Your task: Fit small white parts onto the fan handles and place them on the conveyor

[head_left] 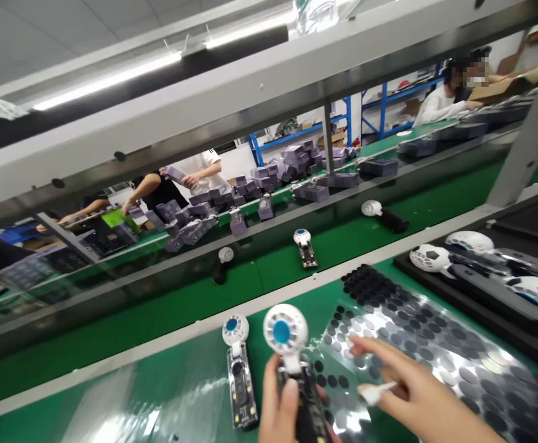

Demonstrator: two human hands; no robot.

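Observation:
My left hand (pixel 280 403) is wrapped round the dark body of a fan-like handheld device (pixel 286 331). Its round white head has slots and a blue centre, and it points up. Beside it on the green bench, a similar device (pixel 238 384) lies face up with a clear-covered body. My right hand (pixel 407 387) is over clear sheets of round black stickers (pixel 402 320). A small white piece (pixel 375 392) is held at its thumb, with the index finger stretched toward the sheet; what the piece is, I cannot make out.
A green conveyor (pixel 259 267) beyond the bench carries more devices, such as one face up (pixel 305 249). A black tray (pixel 481 307) with football-patterned devices is at right. A grey metal beam (pixel 204 104) crosses above. Co-workers (pixel 204 169) handle purple boxes (pixel 296 160) behind.

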